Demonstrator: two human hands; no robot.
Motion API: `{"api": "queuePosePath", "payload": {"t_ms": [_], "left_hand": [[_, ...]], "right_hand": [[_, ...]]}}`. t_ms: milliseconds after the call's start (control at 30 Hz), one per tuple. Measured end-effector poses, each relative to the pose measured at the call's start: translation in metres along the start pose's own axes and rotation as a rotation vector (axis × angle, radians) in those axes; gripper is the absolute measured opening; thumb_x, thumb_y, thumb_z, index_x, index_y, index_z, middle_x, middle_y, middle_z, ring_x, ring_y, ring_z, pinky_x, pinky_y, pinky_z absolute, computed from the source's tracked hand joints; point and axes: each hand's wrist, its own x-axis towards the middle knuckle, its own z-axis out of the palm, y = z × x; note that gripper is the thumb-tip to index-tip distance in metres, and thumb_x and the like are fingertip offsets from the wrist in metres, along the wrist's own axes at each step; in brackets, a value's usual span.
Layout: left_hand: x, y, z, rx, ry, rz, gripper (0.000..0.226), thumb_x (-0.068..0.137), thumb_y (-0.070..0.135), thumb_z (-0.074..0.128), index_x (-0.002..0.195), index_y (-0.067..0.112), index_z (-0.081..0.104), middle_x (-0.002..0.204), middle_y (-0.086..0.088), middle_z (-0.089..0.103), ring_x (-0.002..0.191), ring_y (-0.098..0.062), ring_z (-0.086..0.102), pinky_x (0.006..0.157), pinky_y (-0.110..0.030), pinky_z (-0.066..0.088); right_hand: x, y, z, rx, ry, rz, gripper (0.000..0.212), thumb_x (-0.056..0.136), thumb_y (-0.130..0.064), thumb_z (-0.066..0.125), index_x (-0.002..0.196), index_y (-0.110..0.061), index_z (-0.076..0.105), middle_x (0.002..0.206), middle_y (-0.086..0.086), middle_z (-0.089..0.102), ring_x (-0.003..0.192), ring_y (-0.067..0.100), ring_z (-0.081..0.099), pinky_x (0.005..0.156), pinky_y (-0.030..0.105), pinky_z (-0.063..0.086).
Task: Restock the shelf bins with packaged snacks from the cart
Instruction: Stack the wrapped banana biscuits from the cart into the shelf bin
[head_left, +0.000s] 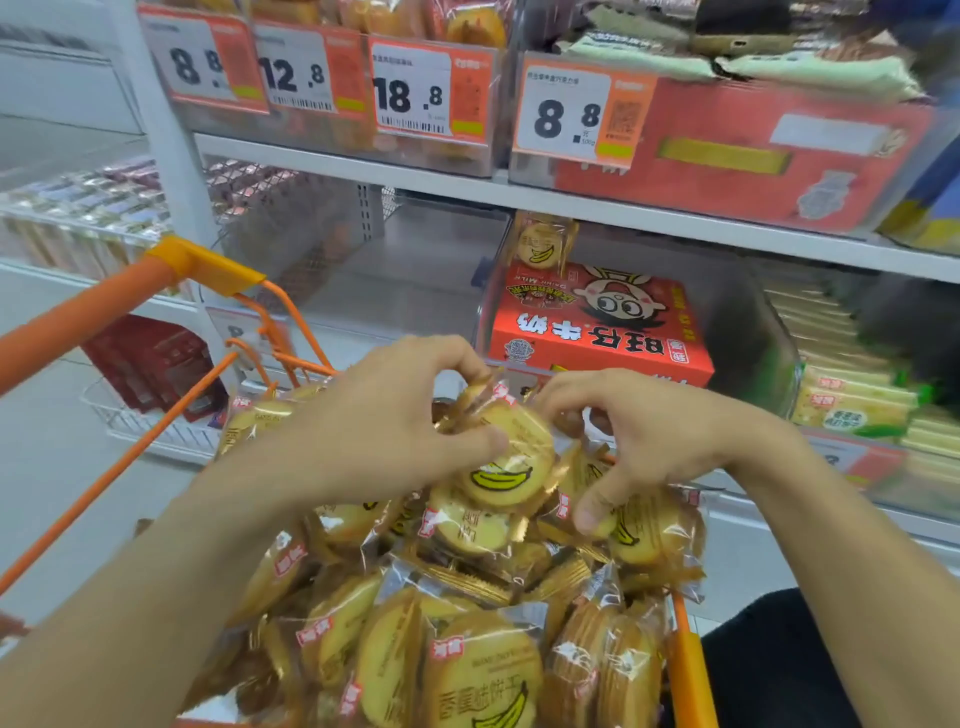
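Several clear packets of round banana biscuits (467, 649) are heaped in the orange cart (685, 660) right below me. My left hand (400, 415) grips one packet (511, 457) at the top of the heap, thumb across its face and fingers curled over its far edge. My right hand (639, 431) reaches in from the right, its thumb pressing on a packet (644, 530) and its fingers curled on the wrappers. One banana biscuit packet (543, 244) stands at the back of a clear shelf bin (748, 322).
A red milk carton box (602, 327) lies in that bin. Price tags (576, 111) hang on the upper shelf bins. Green-and-yellow packs (852, 405) fill the bin at right. The cart's orange handle (93, 306) runs at left, beside a white upright (171, 150).
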Motion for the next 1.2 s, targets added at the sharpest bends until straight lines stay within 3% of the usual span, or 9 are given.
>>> {"api": "queuePosePath", "payload": {"t_ms": [133, 233, 433, 533, 667, 767, 967, 1100, 1200], "left_hand": [[0.005, -0.001, -0.001, -0.495, 0.273, 0.018, 0.023, 0.082, 0.02, 0.076, 0.098, 0.025, 0.059, 0.083, 0.008, 0.071, 0.073, -0.008, 0.065, 0.072, -0.029, 0.054], [0.009, -0.002, 0.006, -0.635, 0.357, -0.07, 0.017, 0.091, 0.026, 0.067, 0.105, 0.024, 0.058, 0.09, 0.002, 0.072, 0.057, -0.023, 0.065, 0.062, -0.043, 0.056], [0.002, -0.002, 0.018, -0.897, 0.422, -0.189, 0.024, 0.096, 0.021, 0.062, 0.119, 0.016, 0.058, 0.087, -0.011, 0.073, 0.056, -0.03, 0.07, 0.034, -0.026, 0.041], [-0.004, 0.002, 0.021, -0.971, 0.411, -0.192, 0.03, 0.092, 0.017, 0.067, 0.119, 0.022, 0.055, 0.1, -0.014, 0.069, 0.067, -0.036, 0.074, 0.052, -0.028, 0.058], [-0.005, 0.002, 0.023, -1.048, 0.358, -0.243, 0.036, 0.088, 0.005, 0.069, 0.112, 0.026, 0.052, 0.085, -0.014, 0.054, 0.067, -0.031, 0.073, 0.072, -0.039, 0.062], [-0.004, 0.003, 0.02, -1.128, 0.313, -0.276, 0.037, 0.088, 0.0, 0.066, 0.109, 0.028, 0.054, 0.101, -0.028, 0.062, 0.09, -0.048, 0.069, 0.077, -0.046, 0.061], [-0.002, -0.001, 0.018, -1.111, 0.277, -0.225, 0.023, 0.096, 0.026, 0.057, 0.119, 0.026, 0.057, 0.102, -0.011, 0.074, 0.088, -0.038, 0.073, 0.077, -0.049, 0.059], [-0.002, 0.0, 0.017, -1.072, 0.218, -0.208, 0.042, 0.082, 0.052, 0.056, 0.116, 0.029, 0.06, 0.113, -0.011, 0.071, 0.093, -0.039, 0.072, 0.077, -0.048, 0.059], [-0.002, -0.001, 0.015, -1.023, 0.192, -0.161, 0.053, 0.081, 0.058, 0.068, 0.123, 0.028, 0.056, 0.108, -0.01, 0.074, 0.093, -0.037, 0.073, 0.077, -0.046, 0.059]], "right_hand": [[0.0, 0.004, -0.002, 0.03, -0.077, 0.036, 0.057, 0.056, -0.056, 0.092, 0.107, -0.046, 0.067, 0.1, -0.01, 0.063, 0.08, 0.012, 0.056, 0.073, 0.043, 0.051], [0.003, 0.007, -0.003, 0.089, -0.029, 0.019, 0.053, 0.056, -0.049, 0.094, 0.103, -0.041, 0.07, 0.089, 0.007, 0.063, 0.073, 0.021, 0.054, 0.067, 0.046, 0.047], [-0.005, 0.028, -0.011, 0.52, 0.142, -0.188, 0.05, 0.066, -0.045, 0.089, 0.097, -0.01, 0.069, 0.086, 0.013, 0.066, 0.075, 0.028, 0.057, 0.07, 0.044, 0.049], [0.006, 0.021, -0.004, 0.967, 0.347, -0.226, 0.078, 0.074, -0.055, 0.079, 0.104, 0.013, 0.053, 0.091, 0.02, 0.06, 0.075, 0.029, 0.058, 0.067, 0.036, 0.051], [0.021, -0.002, 0.007, 1.268, 0.503, -0.052, 0.077, 0.074, -0.057, 0.07, 0.114, 0.009, 0.061, 0.088, 0.019, 0.067, 0.069, 0.03, 0.061, 0.057, 0.035, 0.056], [0.023, -0.007, 0.011, 1.319, 0.46, -0.062, 0.069, 0.075, -0.036, 0.084, 0.122, 0.008, 0.058, 0.101, 0.02, 0.069, 0.078, 0.032, 0.065, 0.069, 0.043, 0.059], [0.021, -0.006, 0.01, 1.213, 0.402, -0.181, 0.055, 0.078, 0.003, 0.07, 0.131, -0.002, 0.058, 0.125, 0.026, 0.063, 0.103, 0.034, 0.067, 0.091, 0.045, 0.057], [0.027, -0.007, 0.011, 1.235, 0.498, -0.206, 0.068, 0.066, 0.008, 0.079, 0.129, -0.006, 0.058, 0.113, 0.017, 0.068, 0.094, 0.03, 0.069, 0.082, 0.039, 0.06], [0.025, -0.012, 0.012, 1.138, 0.605, -0.218, 0.042, 0.066, 0.006, 0.075, 0.104, -0.002, 0.06, 0.111, 0.012, 0.073, 0.085, 0.02, 0.071, 0.068, 0.027, 0.059]]}}
